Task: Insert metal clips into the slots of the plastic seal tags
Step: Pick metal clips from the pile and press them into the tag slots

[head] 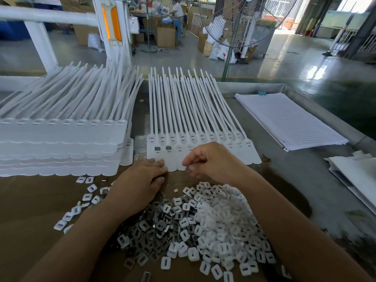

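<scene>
A joined row of white plastic seal tags (240, 151) lies flat at the table's middle, straps pointing away from me. Metal clips (157, 148) sit in the slots of its two leftmost tags. My left hand (140, 180) rests flat on the row's near left edge, fingers straight. Just above the row's near edge, my right hand (209, 159) has its fingers curled with the tips brought together; whether a clip is between them I cannot see. In front of me spreads a heap of metal clips and white plastic caps (203, 231).
Tall stacks of seal tag rows (61, 147) fill the left of the table. A pad of lined paper (289, 119) lies at the right, folded white sheets (356, 171) beyond it. Loose caps (89, 192) are scattered at the left. A standing fan (234, 27) rises behind the table.
</scene>
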`<control>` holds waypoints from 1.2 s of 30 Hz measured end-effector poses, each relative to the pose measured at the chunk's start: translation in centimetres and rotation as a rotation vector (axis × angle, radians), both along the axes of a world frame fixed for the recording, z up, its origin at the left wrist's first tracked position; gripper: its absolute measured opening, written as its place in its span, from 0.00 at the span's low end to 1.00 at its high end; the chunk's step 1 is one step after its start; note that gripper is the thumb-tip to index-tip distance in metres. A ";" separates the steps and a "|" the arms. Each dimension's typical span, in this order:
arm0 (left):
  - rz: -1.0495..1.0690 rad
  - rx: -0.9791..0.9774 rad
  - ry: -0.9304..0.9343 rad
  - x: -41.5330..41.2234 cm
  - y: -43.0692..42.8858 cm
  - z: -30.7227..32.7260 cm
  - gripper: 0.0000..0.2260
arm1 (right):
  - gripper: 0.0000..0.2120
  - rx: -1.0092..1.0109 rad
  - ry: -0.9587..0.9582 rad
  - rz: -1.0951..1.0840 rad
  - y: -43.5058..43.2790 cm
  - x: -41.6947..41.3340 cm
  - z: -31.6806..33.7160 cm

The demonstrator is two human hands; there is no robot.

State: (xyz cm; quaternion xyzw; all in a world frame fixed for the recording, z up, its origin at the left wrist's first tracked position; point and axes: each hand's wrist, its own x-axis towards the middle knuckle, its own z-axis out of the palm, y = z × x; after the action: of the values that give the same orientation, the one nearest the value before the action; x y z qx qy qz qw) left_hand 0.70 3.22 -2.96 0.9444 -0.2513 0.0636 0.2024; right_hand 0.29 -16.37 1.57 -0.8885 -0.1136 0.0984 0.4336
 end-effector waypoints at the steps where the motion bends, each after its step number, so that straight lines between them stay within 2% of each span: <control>1: 0.001 -0.001 0.001 0.0 0.0 0.0 0.17 | 0.09 0.019 0.005 -0.017 0.0 0.1 -0.1; 3: 0.000 -0.006 0.004 0.0 -0.1 0.0 0.17 | 0.09 0.031 -0.008 -0.053 0.0 0.3 -0.2; 7: -0.017 -0.025 0.002 0.0 0.1 0.1 0.17 | 0.11 -0.098 -0.105 -0.125 0.3 1.9 -0.1; 12: -0.006 -0.046 -0.001 -0.1 0.1 0.0 0.16 | 0.06 -0.177 -0.143 -0.158 1.3 4.8 0.1; 16: -0.001 -0.044 -0.005 -0.2 0.1 -0.1 0.16 | 0.08 -0.241 -0.161 -0.185 2.2 6.2 -0.5; 25: -0.008 -0.041 -0.002 -0.3 0.1 0.0 0.16 | 0.09 -0.411 -0.159 -0.175 3.0 6.9 -1.4; 31: -0.007 -0.048 -0.002 -0.5 0.1 0.0 0.16 | 0.10 -0.661 -0.255 -0.104 3.6 6.6 -1.0; 33: -0.009 -0.047 0.002 -0.5 0.0 0.1 0.16 | 0.10 -0.648 -0.233 -0.141 3.6 6.7 -1.0; 36: -0.015 -0.041 0.002 -0.6 0.0 0.2 0.16 | 0.09 -0.517 -0.158 -0.242 3.3 6.9 -0.8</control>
State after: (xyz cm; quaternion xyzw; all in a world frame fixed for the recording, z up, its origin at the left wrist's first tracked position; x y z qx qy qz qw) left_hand 0.13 3.22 -2.79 0.9381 -0.2569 0.0664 0.2226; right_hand 7.23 -13.10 0.73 -0.9815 -0.0114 0.0024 0.1911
